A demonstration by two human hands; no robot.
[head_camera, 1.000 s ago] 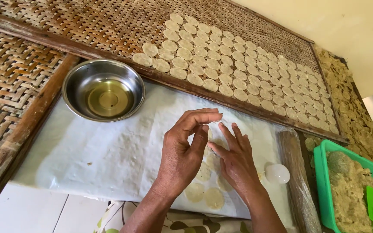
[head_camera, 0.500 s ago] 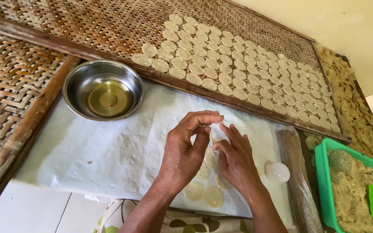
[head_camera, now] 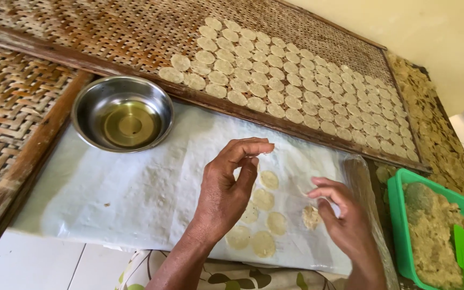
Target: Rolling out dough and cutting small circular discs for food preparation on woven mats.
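Several flat pale dough discs (head_camera: 263, 199) lay on white plastic sheet (head_camera: 108, 198); my left hand (head_camera: 226, 188) pinched nothing visible, right hand (head_camera: 345, 220) fingers curled by crumbly dough lump (head_camera: 311, 217); steel oil bowl (head_camera: 122, 113) nr.

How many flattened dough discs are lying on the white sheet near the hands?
6 visible: one upper, one middle, one beside the left hand at, one, two lowest. Others may be hidden beneath that hand.

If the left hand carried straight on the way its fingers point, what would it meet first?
The left hand points up and right over the white sheet. Probably bare sheet first, then the wooden frame edge of the woven tray; height is unclear.
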